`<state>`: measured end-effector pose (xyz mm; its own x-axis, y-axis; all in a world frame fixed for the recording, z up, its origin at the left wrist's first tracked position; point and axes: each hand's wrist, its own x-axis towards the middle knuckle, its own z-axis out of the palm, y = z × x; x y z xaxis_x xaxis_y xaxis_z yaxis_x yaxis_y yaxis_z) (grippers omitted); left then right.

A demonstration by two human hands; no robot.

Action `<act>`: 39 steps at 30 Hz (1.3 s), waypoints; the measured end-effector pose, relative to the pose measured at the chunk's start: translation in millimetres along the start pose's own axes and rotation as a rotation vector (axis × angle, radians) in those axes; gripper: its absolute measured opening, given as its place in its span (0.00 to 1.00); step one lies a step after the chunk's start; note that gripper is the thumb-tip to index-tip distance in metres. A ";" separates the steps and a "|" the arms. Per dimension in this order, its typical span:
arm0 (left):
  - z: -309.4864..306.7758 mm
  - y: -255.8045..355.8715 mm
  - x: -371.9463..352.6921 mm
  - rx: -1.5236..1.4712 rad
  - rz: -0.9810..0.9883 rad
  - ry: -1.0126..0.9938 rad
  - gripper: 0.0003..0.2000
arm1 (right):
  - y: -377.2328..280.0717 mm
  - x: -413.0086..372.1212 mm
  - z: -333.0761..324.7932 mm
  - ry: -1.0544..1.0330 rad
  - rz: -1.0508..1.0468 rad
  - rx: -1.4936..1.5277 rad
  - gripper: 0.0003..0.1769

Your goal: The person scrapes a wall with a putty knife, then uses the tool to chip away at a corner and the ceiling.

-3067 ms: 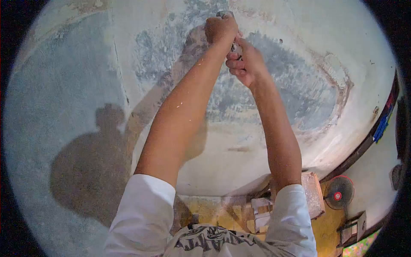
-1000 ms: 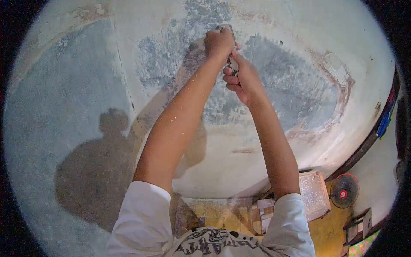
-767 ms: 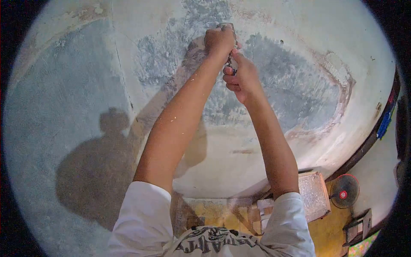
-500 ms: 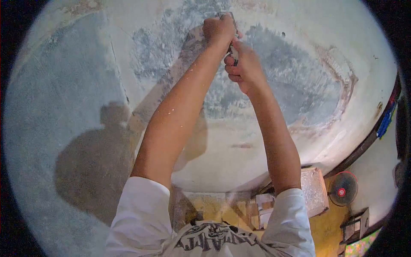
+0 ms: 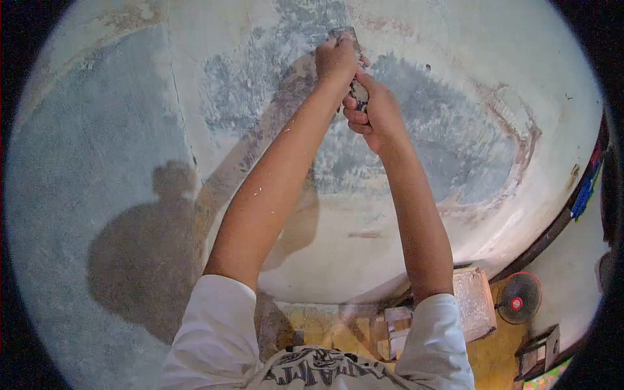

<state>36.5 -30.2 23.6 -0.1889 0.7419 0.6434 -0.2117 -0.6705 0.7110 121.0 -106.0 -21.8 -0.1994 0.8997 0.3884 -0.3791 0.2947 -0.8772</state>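
Both my hands are closed around a scraper (image 5: 359, 95) held up against the wall in front of me. Its dark, flat end shows above my left hand (image 5: 337, 62), which wraps the upper part. Lower down and to the right, my right hand (image 5: 375, 112) grips the pale-flecked handle with its fingers curled. Around the tool the wall surface (image 5: 364, 156) is patchy, with pale coating worn through to grey. Small pale flakes lie on my left forearm.
A brown-edged, chipped band (image 5: 528, 133) runs down the wall at right. Below stand a box wrapped in clear plastic (image 5: 473, 304), a round fan (image 5: 521, 298) and a dark wooden stool-like piece (image 5: 541, 351). Blue cloth (image 5: 583, 192) hangs at the far right. A long crack (image 5: 182, 117) marks the wall's left.
Both hands and the scraper sit slightly lower in view. The wall, fan and box have also shifted down a little in view. The grip is unchanged.
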 end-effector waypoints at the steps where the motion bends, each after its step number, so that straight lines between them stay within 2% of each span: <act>1: -0.6 0.9 1.1 0.035 -0.005 0.001 0.18 | -0.7 2.2 1.8 -0.005 0.007 0.017 0.15; 4: -3.6 6.8 6.2 0.150 -0.009 -0.027 0.17 | -0.3 -0.8 8.9 0.022 0.042 0.068 0.13; 7: -1.4 13.3 0.1 0.195 -0.073 0.036 0.16 | 0.1 0.2 9.0 0.029 0.055 0.064 0.11; 10: 0.7 15.4 7.8 0.284 -0.056 0.051 0.17 | -2.3 11.6 2.5 -0.011 0.024 0.065 0.10; 14: 4.5 19.4 0.2 0.165 -0.083 0.073 0.19 | -5.1 -0.4 5.7 0.010 0.027 0.098 0.09; 17: 6.3 16.3 18.3 0.184 -0.034 0.092 0.19 | -13.3 9.7 12.1 -0.025 -0.057 -0.033 0.09; 20: 7.1 17.7 19.4 0.237 -0.039 0.082 0.18 | -16.9 13.0 5.0 -0.054 0.035 0.085 0.09; 25: 7.0 10.9 31.6 0.252 -0.017 0.111 0.19 | -18.4 8.9 8.6 -0.020 0.054 0.123 0.09; 28: 7.9 13.6 34.7 0.288 -0.078 0.075 0.19 | -15.9 6.9 9.8 -0.018 0.032 0.164 0.09; 31: 9.2 13.0 24.5 0.401 -0.048 0.256 0.18 | -13.5 5.3 10.4 -0.013 0.051 0.162 0.09; 34: 12.8 23.9 50.8 0.452 -0.075 0.291 0.19 | -27.8 32.9 10.0 -0.058 0.021 0.133 0.08; 37: 8.0 60.1 40.1 0.337 -0.204 0.121 0.20 | -33.2 34.6 16.1 -0.063 -0.013 0.138 0.07; 38: -1.6 29.3 62.3 0.417 -0.083 -0.013 0.22 | -28.3 28.4 20.4 -0.056 -0.010 0.153 0.07; 39: -5.3 12.1 62.1 0.424 -0.060 0.061 0.22 | -22.6 22.2 20.6 -0.046 0.025 0.161 0.07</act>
<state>17.2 7.8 70.7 -0.2475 0.7698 0.5883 0.1863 -0.5581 0.8086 106.6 -99.3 12.5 -0.2508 0.8892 0.3826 -0.5126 0.2133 -0.8317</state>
